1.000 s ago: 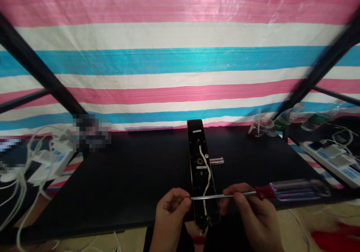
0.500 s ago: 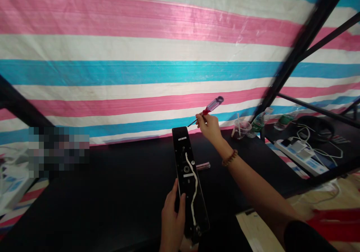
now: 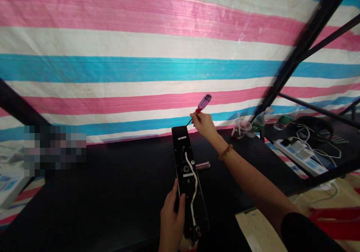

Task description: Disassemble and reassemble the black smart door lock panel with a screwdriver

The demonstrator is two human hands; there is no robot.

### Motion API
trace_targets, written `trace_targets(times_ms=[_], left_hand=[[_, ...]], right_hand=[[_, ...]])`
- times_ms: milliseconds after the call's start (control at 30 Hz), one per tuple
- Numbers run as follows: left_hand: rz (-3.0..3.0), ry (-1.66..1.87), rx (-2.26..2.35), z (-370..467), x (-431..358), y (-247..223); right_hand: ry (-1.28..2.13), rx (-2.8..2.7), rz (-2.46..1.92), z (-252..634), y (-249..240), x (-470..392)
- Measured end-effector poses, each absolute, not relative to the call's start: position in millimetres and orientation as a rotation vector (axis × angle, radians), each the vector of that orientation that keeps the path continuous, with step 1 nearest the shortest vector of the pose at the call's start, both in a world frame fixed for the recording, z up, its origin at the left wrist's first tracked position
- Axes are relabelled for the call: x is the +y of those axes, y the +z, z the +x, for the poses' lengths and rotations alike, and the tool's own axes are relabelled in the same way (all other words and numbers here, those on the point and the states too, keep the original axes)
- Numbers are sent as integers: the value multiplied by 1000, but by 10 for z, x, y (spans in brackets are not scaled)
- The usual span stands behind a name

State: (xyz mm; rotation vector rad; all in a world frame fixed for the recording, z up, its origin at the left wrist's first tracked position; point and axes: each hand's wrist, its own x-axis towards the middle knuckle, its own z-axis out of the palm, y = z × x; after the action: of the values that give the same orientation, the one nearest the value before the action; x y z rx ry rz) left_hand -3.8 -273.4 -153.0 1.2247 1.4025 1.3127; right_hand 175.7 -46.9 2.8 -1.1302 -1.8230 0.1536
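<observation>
A long black device (image 3: 182,184) with a white cable (image 3: 195,192) along its face lies tilted at the table's front edge. My left hand (image 3: 173,214) grips its lower left side, thumb on the face. My right hand (image 3: 203,123) is closed on a screwdriver (image 3: 203,102) with a clear purple and red handle, pinching it near the shaft. The screwdriver's tip is at the device's top right corner; whether it touches is too small to tell. Another pinkish handle (image 3: 203,165) lies on the table right of the device.
The black table (image 3: 112,192) meets a striped sheet behind. At right are a plastic cup (image 3: 241,128), bottles (image 3: 261,121), a power strip (image 3: 300,157) with cables and black metal bars. A pixelated patch covers the left.
My right hand and the screwdriver have moved slightly left, and the handle stands a little more upright. My left hand keeps its hold on the device.
</observation>
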Motion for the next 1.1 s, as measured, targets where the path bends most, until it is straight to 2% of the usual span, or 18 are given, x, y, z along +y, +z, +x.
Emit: trace_targets(times_ms=[200, 400, 733, 1000, 1100], left_hand=[[1388, 1289, 1450, -55, -2707, -1698], [1413, 1286, 1459, -61, -2717, -1661], [1429, 1290, 1474, -65, -2707, -1664], [1429, 1261, 1477, -68, -2708, -1697], [1427, 1261, 1483, -62, -2713, -1693]], right_hand=[[242, -1928, -1101, 1779, 136, -383], [287, -1934, -1025, 1736, 266, -247], [875, -1780, -942, 1740, 316, -168], [780, -1632, -1019, 1611, 298, -242], [876, -1631, -925, 1609, 296, -267]])
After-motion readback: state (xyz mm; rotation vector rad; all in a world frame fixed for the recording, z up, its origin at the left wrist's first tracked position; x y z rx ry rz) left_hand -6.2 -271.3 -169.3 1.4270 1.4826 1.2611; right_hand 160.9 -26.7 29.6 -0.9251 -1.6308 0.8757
